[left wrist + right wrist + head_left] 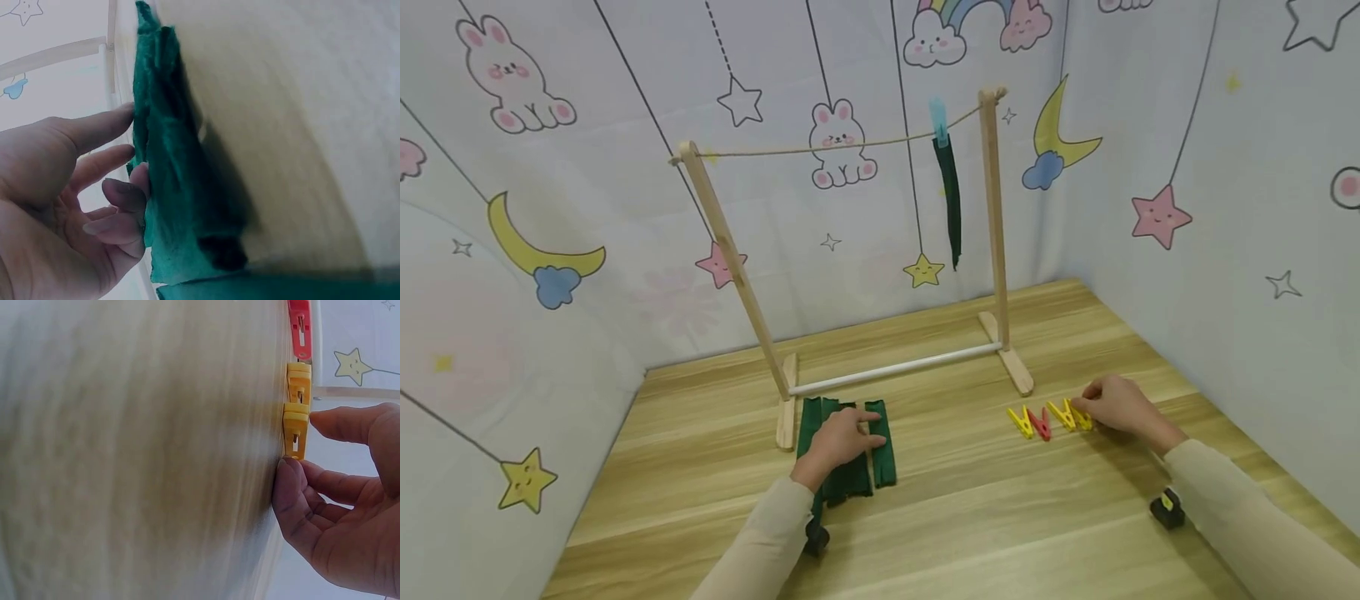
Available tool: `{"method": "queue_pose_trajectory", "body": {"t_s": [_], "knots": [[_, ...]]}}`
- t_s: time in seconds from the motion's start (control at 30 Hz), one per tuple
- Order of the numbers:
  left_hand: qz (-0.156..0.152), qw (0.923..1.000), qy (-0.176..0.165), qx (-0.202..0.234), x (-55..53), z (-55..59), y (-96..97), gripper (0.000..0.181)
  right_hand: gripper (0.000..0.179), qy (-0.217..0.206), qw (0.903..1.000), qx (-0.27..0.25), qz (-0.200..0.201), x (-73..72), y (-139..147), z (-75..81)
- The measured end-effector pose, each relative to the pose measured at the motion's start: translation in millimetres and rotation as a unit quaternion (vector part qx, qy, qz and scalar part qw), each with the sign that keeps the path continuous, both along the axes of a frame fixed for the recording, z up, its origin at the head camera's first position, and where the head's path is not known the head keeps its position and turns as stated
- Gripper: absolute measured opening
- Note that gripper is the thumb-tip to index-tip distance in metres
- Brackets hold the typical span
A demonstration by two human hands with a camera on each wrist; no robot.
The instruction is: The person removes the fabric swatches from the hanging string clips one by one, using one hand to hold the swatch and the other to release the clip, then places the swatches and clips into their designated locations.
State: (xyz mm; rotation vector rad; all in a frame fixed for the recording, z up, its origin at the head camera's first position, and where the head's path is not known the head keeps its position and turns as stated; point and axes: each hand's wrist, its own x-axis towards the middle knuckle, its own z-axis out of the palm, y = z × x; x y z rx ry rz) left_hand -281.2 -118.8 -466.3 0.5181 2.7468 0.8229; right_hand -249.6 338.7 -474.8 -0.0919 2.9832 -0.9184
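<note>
My left hand (842, 435) rests over several dark green cloth strips (847, 483) lying side by side on the table. Its thumb and index finger reach toward the rightmost strip (882, 454), and in the left wrist view the fingertips are right at the green cloth (178, 169). At the right end of a row of clothespins, my right hand (1120, 404) pinches a yellow clothespin (295, 432) between thumb and fingers. Beside it lie another yellow clothespin (1062, 414), a red clothespin (1041, 423) and a further yellow one (1019, 422).
Behind the hands stands a wooden rack (992, 217) with a cord (760, 154) strung across its posts. A blue clothespin (938, 121) holds a dark green strip (951, 200) on the cord near the right post. A white rod (895, 368) joins the feet. Patterned curtains (880, 225) enclose the table.
</note>
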Motion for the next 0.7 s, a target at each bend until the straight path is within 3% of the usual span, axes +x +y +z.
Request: {"method": "queue_pose_trajectory", "body": {"t_s": [0.33,0.7], "knots": [[0.019,0.9993,0.022,-0.024,-0.8,-3.5,-2.5,0.045,0.036,-0.004,1.0,-0.008,0.001,1.8,-2.1,3.5],[0.021,0.9992,0.025,-0.024,1.2,0.4,-4.8,0.045,0.043,-0.014,0.9999,0.002,-0.004,1.8,-2.1,4.4]]}}
